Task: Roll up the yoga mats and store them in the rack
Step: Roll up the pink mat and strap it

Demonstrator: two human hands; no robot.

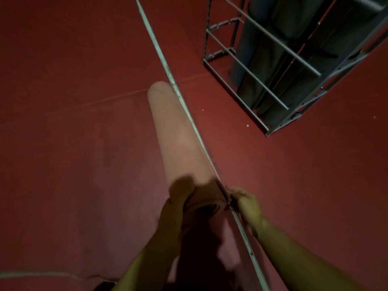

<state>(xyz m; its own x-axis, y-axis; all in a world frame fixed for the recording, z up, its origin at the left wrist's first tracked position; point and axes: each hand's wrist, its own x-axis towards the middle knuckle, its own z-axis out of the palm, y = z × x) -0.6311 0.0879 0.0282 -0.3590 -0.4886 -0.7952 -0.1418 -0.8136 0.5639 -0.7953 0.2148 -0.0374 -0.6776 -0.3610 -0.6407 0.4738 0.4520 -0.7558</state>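
Head view is showing you gripping the near end of a rolled pink mat (178, 139), which is lying along the red floor (73, 101) and pointing away from you, its far end resting just beside a pale metal strip (182, 101) that is running diagonally across the floor. Your left hand (178, 200) is curling over the top and left side of the roll's near end, fingers wrapped onto the mat; your right hand (244, 204) is pinching the loose outer edge of the mat where it meets the strip, though the dim light is hiding exactly how the fingertips are lying. The rack (273, 66), a grey wire frame, is standing well apart to the upper right, already holding dark rolled mats (273, 80) upright inside it. You are, by the look of it, finishing the roll and getting ready to lift it. To do this well, you are wanting to keep the outer flap pressed flat against the roll so the coil is not loosening, and to be squaring the spiral at the near end so the layers are not telescoping. Shifting one hand toward the middle before lifting is likely helping you to balance it, since a long soft roll is tending to sag and unwind when held at one end.
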